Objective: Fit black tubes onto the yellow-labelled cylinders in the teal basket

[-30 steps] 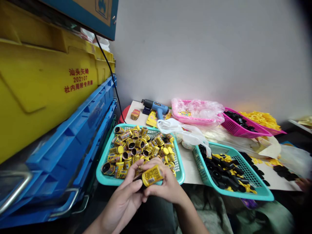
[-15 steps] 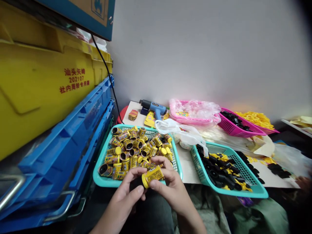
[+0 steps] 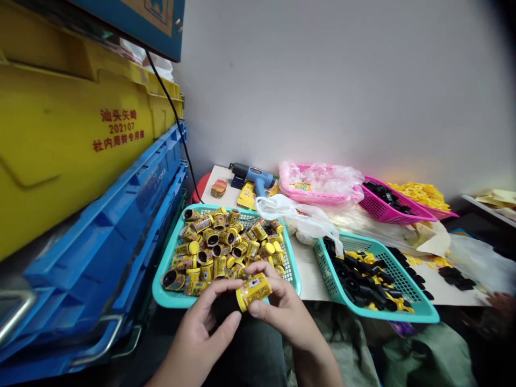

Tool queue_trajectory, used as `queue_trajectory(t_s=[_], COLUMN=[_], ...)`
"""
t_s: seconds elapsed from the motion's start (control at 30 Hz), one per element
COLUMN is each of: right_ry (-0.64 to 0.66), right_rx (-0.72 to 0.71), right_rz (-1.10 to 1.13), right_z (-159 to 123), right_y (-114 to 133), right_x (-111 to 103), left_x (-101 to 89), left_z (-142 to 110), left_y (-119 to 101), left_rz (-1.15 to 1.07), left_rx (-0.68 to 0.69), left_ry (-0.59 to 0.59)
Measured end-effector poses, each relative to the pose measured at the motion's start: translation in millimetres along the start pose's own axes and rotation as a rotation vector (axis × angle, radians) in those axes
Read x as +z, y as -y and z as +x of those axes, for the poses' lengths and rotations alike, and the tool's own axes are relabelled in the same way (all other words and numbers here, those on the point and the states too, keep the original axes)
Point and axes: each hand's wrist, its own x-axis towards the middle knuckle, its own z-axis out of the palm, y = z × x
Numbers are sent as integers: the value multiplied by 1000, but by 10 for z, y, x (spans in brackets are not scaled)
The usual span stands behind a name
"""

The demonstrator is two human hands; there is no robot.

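**Jar and black part, held in both hands: handling notes**

Nearest: left grip (image 3: 200,325) closed around the black part (image 3: 226,305), thumb along its lower side. Right grip (image 3: 287,307) grasping the jar (image 3: 256,289), thumb below, fingers behind and above. Jar tilted, label up, yellow rim toward the black part at 8 o'clock. The two meet; whether fitted or merely touching, cannot tell.

Handling (judged): jar light, stiff, probably thin plastic; label glossy, so a little slippery under dry fingers. Rim looks the firmest hold; squeezing mid-wall might crease the label. Black part seems rigid and smooth, best taken round its barrel, close to the join. Neither looks fragile; a skewed push could make them slip.

Beyond, from the jar: teal basket (image 3: 176,301) at 11 o'clock, heaped with similar jars, some showing dark open ends. Second basket (image 3: 387,314) at 3 o'clock, black and yellow pieces mixed.

Farther, on the surface (image 3: 309,275): heat gun (image 3: 258,176) at 12 o'clock, pink tray (image 3: 322,196) at 1, plastic film over it.
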Motion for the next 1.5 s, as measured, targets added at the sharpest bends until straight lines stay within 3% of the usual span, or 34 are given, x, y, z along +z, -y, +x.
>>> queue_trajectory(t_s=[0.2,0.47,0.97,1.13,1.27,1.33,1.5], right_ry=[-112,-83,-169,-93,-213,-215,-59], right_rx=[-58,-169,-253,-298,-306,-285,-335], right_rz=[-136,-446,-719,-593,-363,-367,-491], right_z=[-11,-58,-53,-189,-316,-320,-196], right_y=[-43,45,37,37,29,59,213], right_x=[-69,2,21,-16,-50,-48,-21], left_x=[-40,5,23,5,-14,-4,21], left_z=[-12,39,42,33,-17,-41,-79], left_y=[21,-28,11,43,3,-6,14], left_rz=[15,-39,-70,29,108,101,143], left_rx=[-40,-35,-33,114,306,375,462], left_ry=[-7,-57,-47,-165,-197,-209,-163])
